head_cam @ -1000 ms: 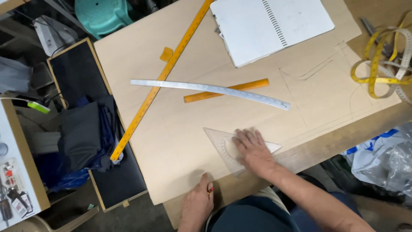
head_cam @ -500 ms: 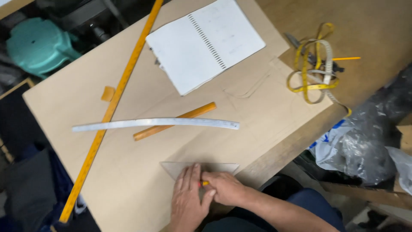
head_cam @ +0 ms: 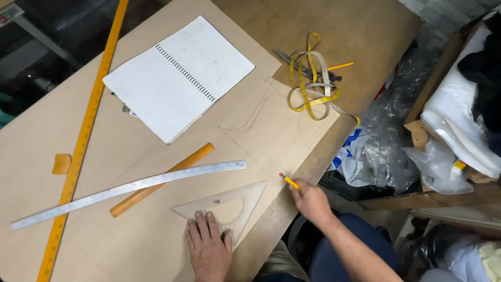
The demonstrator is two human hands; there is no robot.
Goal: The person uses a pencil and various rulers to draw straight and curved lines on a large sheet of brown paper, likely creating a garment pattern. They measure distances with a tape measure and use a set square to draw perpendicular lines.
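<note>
Head view, left hand (head_cam: pixel 209 249) pressing clear set square (head_cam: pixel 224 206), right hand (head_cam: pixel 311 201) gripping pencil (head_cam: pixel 288 181)

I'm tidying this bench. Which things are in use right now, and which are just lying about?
In use: clear set square under left hand; yellow pencil in right hand; brown paper sheet.

Lying about: notebook, curved metal ruler, long yellow ruler, tape measure, scissors.
</note>
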